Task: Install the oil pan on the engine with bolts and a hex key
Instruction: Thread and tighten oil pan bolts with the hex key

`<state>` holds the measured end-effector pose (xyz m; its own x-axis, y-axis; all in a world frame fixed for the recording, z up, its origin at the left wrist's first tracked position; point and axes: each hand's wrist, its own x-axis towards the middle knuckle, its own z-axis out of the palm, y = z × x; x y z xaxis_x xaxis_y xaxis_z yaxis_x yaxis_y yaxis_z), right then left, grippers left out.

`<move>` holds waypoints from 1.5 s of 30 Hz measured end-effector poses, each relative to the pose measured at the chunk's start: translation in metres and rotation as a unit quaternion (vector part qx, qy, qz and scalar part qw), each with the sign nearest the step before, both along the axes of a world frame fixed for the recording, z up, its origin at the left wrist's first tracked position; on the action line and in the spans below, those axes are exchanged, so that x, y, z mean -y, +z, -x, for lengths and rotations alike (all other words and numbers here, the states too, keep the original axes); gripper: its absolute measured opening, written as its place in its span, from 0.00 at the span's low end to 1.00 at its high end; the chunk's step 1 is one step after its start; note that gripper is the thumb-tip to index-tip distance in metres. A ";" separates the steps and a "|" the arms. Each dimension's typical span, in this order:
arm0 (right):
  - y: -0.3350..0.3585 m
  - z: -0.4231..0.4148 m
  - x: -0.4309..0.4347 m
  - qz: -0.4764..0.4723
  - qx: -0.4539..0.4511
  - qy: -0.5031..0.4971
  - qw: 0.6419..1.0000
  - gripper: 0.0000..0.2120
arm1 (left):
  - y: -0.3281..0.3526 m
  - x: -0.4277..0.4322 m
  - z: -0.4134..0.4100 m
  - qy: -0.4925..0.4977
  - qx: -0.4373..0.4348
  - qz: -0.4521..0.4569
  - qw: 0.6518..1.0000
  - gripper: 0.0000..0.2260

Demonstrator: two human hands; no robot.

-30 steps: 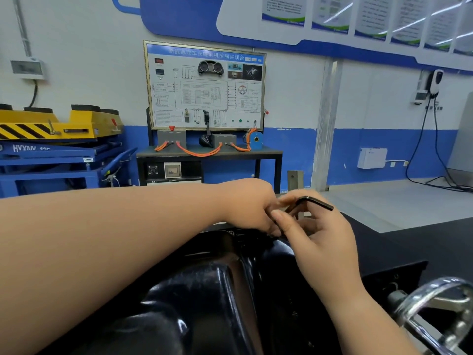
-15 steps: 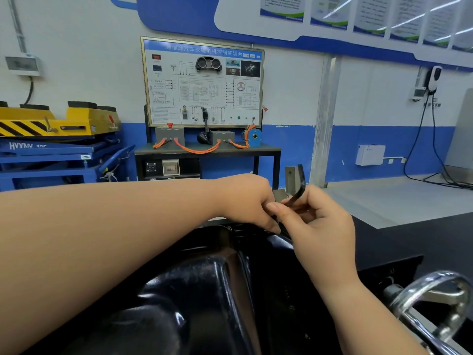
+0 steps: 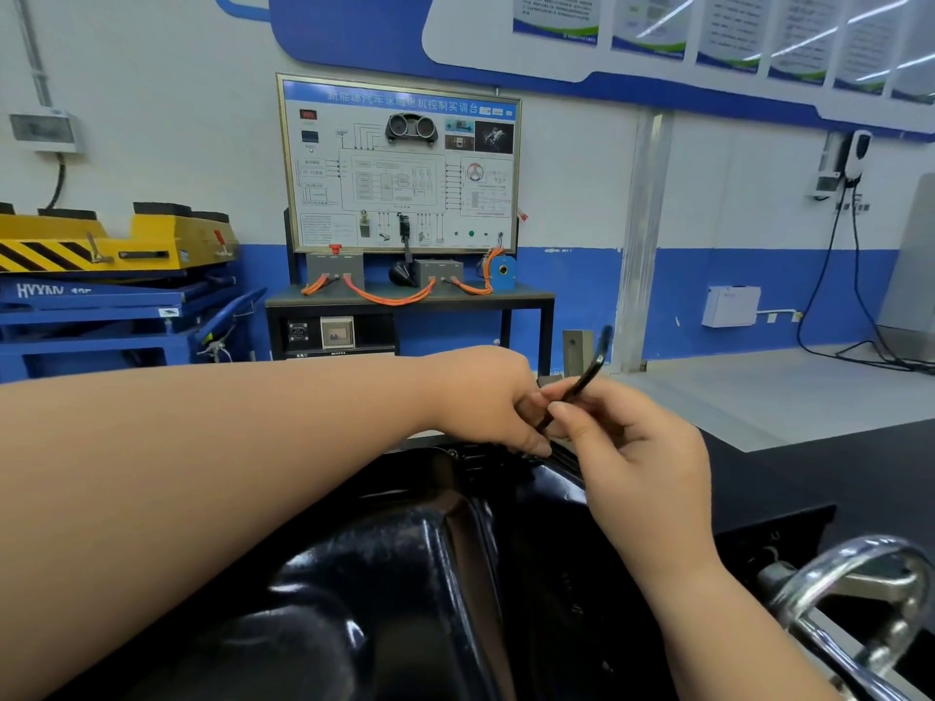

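A glossy black oil pan (image 3: 405, 564) fills the lower middle of the head view, seated on the dark engine. At its far rim both hands meet. My right hand (image 3: 627, 462) pinches a black hex key (image 3: 587, 374) whose bent end points up and to the right. My left hand (image 3: 485, 397) reaches across from the left with its fingers curled over the lower part of the key at the pan's flange. The key's tip and any bolt under the fingers are hidden.
A chrome handwheel (image 3: 860, 599) juts in at the lower right beside the engine. Behind stand a training panel on a black bench (image 3: 405, 301), a blue and yellow lift table (image 3: 101, 275) at left, and cables on the right wall.
The hex key's free arm has swung from lying flat and pointing right to standing up and pointing up-right. Both hands stayed at the same spot on the pan's far rim.
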<state>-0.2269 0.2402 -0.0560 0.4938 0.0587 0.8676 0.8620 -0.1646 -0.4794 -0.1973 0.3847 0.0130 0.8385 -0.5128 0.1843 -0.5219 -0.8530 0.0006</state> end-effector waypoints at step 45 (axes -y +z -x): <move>0.006 -0.007 0.000 -0.018 -0.050 -0.032 0.998 0.06 | 0.005 0.001 0.006 0.020 -0.020 0.023 0.999 0.11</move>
<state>-0.2198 0.2397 -0.0500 0.5797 -0.0058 0.8148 0.7977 -0.1997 -0.5690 -0.2036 0.3842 0.0178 0.8654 -0.4702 0.1733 -0.4858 -0.8720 0.0599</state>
